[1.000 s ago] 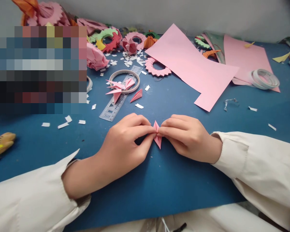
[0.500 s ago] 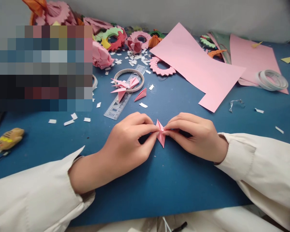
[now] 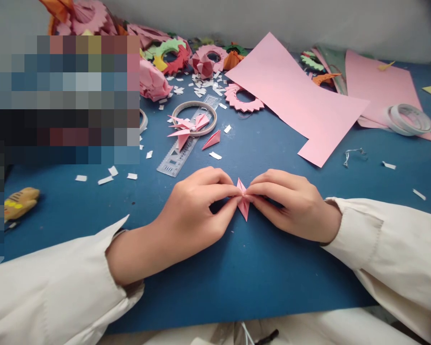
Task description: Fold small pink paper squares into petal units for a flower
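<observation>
A small pink folded paper piece (image 3: 244, 210), pointed at both ends, is pinched between my two hands just above the blue table (image 3: 273, 278). My left hand (image 3: 204, 201) grips its left side with thumb and forefinger. From the other side, the fingertips of my right hand (image 3: 290, 203) close on it, nearly meeting the left ones. The middle of the piece is covered by fingertips. Beyond my left hand lies a clear ruler (image 3: 172, 162) with a tape roll (image 3: 212, 125) on it. Several pink folded pieces (image 3: 182, 136) rest there, and a single pink folded piece (image 3: 211, 140) lies beside them.
A large pink paper sheet (image 3: 294, 96) lies behind my right hand, with white tape rolls (image 3: 413, 120) to its right. White paper scraps (image 3: 105, 180) are scattered about. Paper rings (image 3: 244, 98) and crumpled pink paper (image 3: 153, 81) line the back. A yellow striped object (image 3: 23, 203) sits at left.
The whole view has shifted slightly, so things appear a little farther right. My fingertips have drawn closer together over the middle of the pink piece.
</observation>
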Available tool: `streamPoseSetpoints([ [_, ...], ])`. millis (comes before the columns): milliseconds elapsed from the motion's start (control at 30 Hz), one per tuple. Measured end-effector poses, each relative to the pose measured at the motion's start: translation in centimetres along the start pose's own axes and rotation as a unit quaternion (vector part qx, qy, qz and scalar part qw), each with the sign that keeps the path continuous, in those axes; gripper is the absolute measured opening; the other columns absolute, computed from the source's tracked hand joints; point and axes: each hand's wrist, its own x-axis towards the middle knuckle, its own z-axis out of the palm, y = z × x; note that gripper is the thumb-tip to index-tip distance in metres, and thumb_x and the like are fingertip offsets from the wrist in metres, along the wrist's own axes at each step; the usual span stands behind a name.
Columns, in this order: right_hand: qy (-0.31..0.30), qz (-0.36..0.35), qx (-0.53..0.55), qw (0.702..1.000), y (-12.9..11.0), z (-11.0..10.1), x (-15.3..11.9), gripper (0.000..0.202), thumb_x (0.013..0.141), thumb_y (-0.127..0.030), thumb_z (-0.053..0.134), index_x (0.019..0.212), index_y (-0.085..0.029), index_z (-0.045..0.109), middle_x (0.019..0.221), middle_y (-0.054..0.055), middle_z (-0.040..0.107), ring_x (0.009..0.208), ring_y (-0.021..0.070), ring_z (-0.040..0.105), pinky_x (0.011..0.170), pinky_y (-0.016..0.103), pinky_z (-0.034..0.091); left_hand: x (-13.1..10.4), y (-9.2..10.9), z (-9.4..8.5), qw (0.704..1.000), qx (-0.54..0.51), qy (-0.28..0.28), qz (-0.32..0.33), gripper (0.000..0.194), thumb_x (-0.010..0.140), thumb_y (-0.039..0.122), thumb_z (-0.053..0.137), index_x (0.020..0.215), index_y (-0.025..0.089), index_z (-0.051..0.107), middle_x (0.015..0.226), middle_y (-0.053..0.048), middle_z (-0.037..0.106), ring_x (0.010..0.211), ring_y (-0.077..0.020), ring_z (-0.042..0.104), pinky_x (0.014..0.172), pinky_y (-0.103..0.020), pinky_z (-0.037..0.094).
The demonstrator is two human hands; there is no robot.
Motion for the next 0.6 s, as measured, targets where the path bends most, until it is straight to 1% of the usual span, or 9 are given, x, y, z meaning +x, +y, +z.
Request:
streamPoseSetpoints([
  [200,-0.003,0.001,0.027,1.000,0.17,-0.13,0.13,0.010,0.087,-0.014,0.053,0.092,-0.015,0.061,0.085,0.008,0.067,0.076,0.0140,0.060,0.067,0.027,0.052,0.03,-0.09,-0.02,1.000,0.003,-0.007,-0.004,0.012,0.081,0.014,0.059,0.078,0.017,0.070,0.076,-0.001,0.065,0.071,-0.0100,0.058,0.066,-0.021,0.048],
  [367,0.030,-0.005,0.037,0.999,0.04,-0.26,0.15,0.009,0.084,-0.013,0.059,0.091,-0.017,0.062,0.083,0.006,0.068,0.072,0.0129,0.060,0.066,0.026,0.052,0.07,-0.18,0.12,1.000,0.003,-0.004,0.002,0.012,0.080,0.013,0.059,0.078,0.016,0.071,0.075,-0.002,0.065,0.071,-0.0101,0.058,0.065,-0.021,0.047],
  [600,0.034,0.001,0.054,0.998,0.09,-0.17,0.18,0.009,0.083,-0.013,0.060,0.091,-0.017,0.064,0.083,0.006,0.069,0.072,0.0126,0.060,0.066,0.027,0.054,-0.08,-0.15,0.02,1.000,0.019,-0.010,-0.003,0.013,0.081,0.014,0.058,0.078,0.017,0.070,0.076,-0.002,0.065,0.072,-0.0112,0.058,0.066,-0.023,0.048],
])
